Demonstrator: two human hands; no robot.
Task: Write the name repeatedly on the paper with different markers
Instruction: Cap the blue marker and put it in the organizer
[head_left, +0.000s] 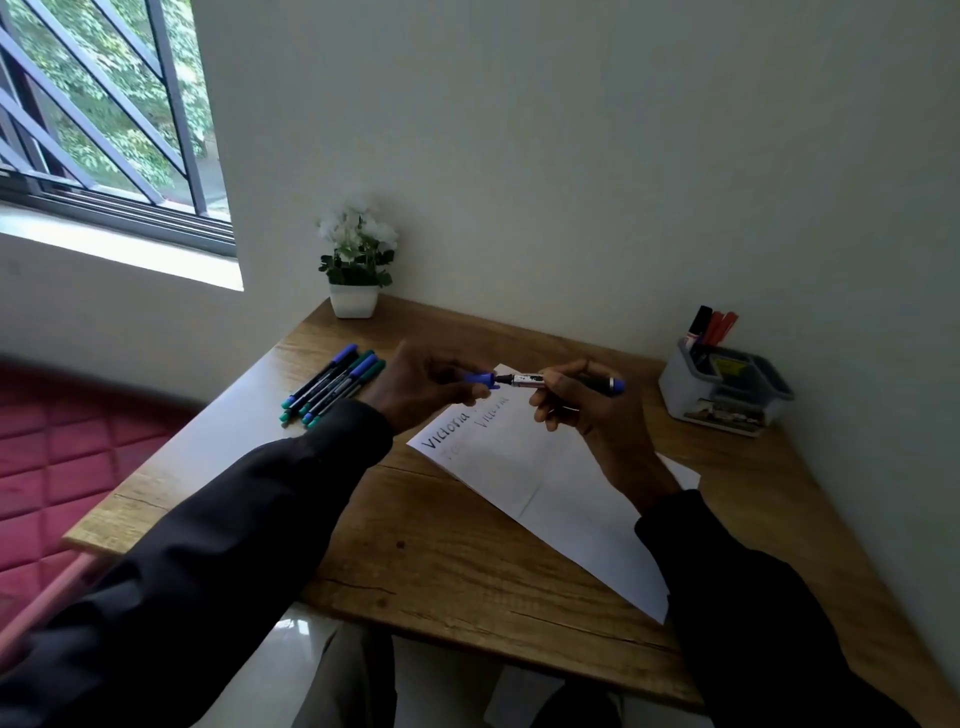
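A white sheet of paper (550, 493) lies slanted on the wooden desk (447, 551), with the name written in dark ink near its far left corner and fainter writing beside and below it. Above the paper's far end, my right hand (571, 400) grips a blue-ended marker (530, 380) by its barrel, tip pointing left. My left hand (421, 382) pinches the marker's blue cap (480, 378), which sits just off the tip. Several blue and green pens (332, 384) lie side by side on the desk to the left of my left hand.
A grey organiser tub (727, 395) holding black and red markers stands at the desk's far right against the wall. A white pot of white flowers (356, 260) sits at the far left corner. Left of the desk is a red quilted surface (67, 457) below a window.
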